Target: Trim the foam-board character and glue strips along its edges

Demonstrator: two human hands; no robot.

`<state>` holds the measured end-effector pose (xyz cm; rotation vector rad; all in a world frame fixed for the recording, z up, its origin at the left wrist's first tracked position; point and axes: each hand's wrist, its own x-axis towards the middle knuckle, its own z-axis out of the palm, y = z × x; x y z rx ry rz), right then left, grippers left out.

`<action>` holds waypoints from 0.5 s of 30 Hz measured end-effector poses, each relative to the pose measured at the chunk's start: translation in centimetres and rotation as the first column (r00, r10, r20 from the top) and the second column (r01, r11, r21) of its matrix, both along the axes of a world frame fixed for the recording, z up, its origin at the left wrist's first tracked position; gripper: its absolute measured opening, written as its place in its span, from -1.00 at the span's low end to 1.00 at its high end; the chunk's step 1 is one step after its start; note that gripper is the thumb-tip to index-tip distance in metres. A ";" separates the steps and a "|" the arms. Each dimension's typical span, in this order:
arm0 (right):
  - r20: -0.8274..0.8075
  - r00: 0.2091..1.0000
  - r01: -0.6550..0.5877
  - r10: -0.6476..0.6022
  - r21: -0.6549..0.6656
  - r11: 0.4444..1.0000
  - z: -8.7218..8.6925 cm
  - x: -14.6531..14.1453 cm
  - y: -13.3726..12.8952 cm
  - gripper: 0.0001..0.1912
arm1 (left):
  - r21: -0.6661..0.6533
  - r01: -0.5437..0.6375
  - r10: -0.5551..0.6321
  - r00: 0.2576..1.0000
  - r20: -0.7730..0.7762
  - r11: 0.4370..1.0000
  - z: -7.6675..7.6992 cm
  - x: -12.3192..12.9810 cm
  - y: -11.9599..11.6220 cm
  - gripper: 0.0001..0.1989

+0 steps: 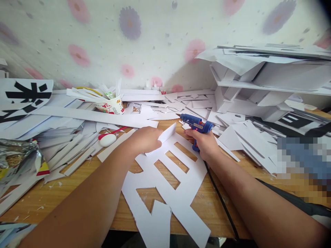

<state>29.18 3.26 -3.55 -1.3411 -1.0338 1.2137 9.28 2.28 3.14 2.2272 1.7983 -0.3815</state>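
A large white foam-board character cutout [165, 193] with several slots lies on the wooden table, its near end reaching past the front edge. My left hand [147, 139] is closed on a narrow white foam-board strip [169, 133], which stands on edge along the cutout's far left side. In my right hand [203, 141] is a blue hot glue gun [195, 123], gripped by its handle. Its nozzle points left, just above and beyond the strip, and a black cord [221, 198] trails down toward the table's front edge. The fingertips of my left hand are partly hidden.
White board offcuts [77, 144] cover the left and back of the table [82, 193]. A paper cup [110, 105] holds strips, near a red-and-white spoon [107, 139]. At left lies a foil snack bag [19, 155]. Stacked board pieces [271, 79] rise at right; a patterned wall is behind.
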 end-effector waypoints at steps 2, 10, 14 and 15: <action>-0.005 1.000 0.005 -0.005 -0.002 1.000 0.0 0.0 0.0 -0.76 | 0.030 0.028 -0.028 1.000 0.000 0.999 -0.2 -0.1 0.1 -0.77; -0.001 1.000 -0.009 0.009 0.002 1.000 -0.1 0.0 0.1 -0.78 | 0.063 0.033 -0.029 0.998 -0.056 0.997 -0.4 0.1 0.0 -0.82; 0.007 1.000 0.012 -0.012 -0.006 1.000 0.0 -0.1 0.1 -0.76 | 0.068 0.025 -0.022 0.999 -0.041 0.997 -0.7 0.1 0.0 -0.78; 0.006 1.000 0.013 -0.013 -0.003 1.000 0.0 -0.1 0.1 -0.76 | 0.072 0.027 -0.025 0.999 -0.033 0.997 -0.7 0.1 0.0 -0.78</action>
